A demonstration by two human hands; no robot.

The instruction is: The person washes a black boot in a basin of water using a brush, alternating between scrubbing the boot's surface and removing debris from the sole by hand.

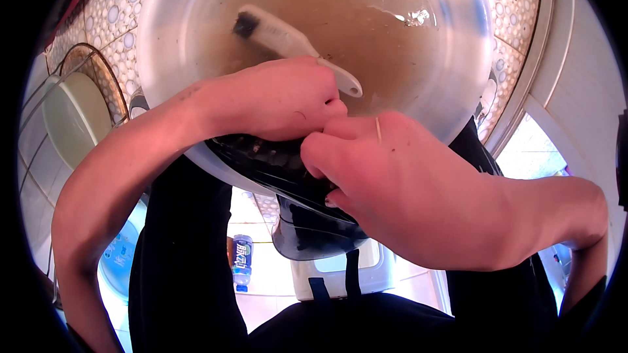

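Boot, by its look: black, glossy, ribbed along one side, lying across the near rim of the basin. Left hand and right hand: both curled over it, close together; fingertips mostly hidden, so we cannot tell whether either grasps it. Risk, as we judge it: the slick surface could slip loose, splashing murky water. Basin: round, smooth, pale plastic. Brush: white handle, dark bristles, in the water. Floor: pebble-patterned tile.

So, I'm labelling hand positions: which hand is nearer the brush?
Left. The left hand overlaps the brush in view; the right hand is lower in the picture, apart from it.
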